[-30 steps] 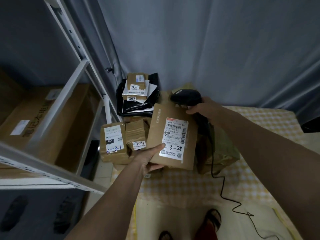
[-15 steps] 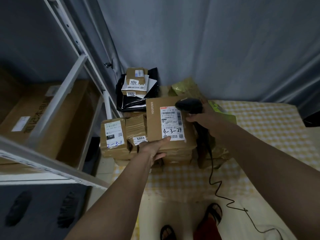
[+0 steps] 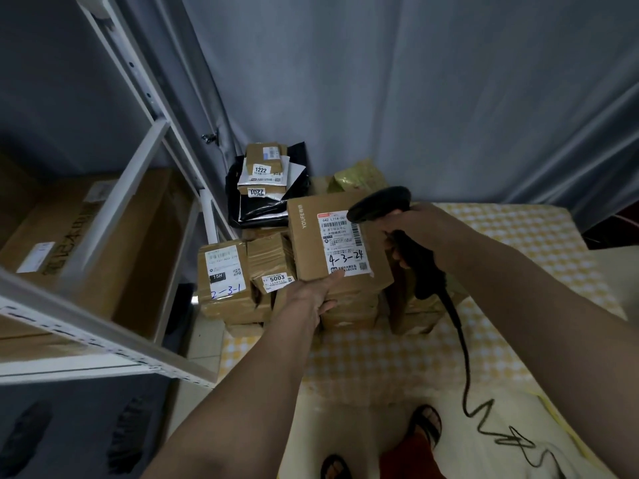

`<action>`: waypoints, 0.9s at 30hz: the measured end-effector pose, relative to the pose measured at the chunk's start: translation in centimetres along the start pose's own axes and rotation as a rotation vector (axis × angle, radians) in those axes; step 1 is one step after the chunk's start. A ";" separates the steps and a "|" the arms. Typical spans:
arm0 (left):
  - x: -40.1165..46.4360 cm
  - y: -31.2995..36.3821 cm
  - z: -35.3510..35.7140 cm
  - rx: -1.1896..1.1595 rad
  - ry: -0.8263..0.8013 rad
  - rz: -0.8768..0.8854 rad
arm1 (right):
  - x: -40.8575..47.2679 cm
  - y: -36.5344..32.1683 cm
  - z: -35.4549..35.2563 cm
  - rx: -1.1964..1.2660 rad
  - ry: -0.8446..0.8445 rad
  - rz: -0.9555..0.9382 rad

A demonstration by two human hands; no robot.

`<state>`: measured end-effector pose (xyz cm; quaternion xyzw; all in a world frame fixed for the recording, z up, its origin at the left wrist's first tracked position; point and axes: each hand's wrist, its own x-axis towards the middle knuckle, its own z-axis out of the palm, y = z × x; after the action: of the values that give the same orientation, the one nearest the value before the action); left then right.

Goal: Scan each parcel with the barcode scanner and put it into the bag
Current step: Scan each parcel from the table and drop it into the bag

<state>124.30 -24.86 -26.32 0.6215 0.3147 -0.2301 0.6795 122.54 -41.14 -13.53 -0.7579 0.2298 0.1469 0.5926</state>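
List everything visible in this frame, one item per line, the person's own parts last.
YOUFE parcel: 1, brown, marked 4-3-24, held above the pile
barcode scanner: 1, black, corded, over the parcel's label
other parcels: several, brown cardboard, piled on the table's far left
mailer bags: a few, black and white, behind the pile
table cloth: 1, yellow check
metal shelving: 1, white, left, holding cartons
curtain: 1, grey, behind
left hand: grips the parcel's near edge
right hand: grips the scanner

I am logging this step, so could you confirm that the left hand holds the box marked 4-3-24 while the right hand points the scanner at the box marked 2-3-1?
Not quite. The head view shows the scanner in the right hand pointing at the held box marked 4-3-24, which the left hand grips, not the 2-3-1 box.
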 end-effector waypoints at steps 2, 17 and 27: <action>-0.2 -0.1 0.0 -0.004 0.004 -0.001 | -0.1 0.2 0.3 0.014 0.023 0.020; 0.0 -0.5 -0.2 -0.014 -0.014 0.003 | 0.3 1.4 1.9 0.104 0.063 -0.033; 0.7 0.4 -1.2 0.105 0.020 -0.048 | 3.1 5.5 3.0 0.223 0.231 -0.012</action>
<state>124.88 -23.60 -26.61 0.6509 0.3239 -0.2560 0.6371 122.48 -39.81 -20.38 -0.7007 0.3067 0.0286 0.6435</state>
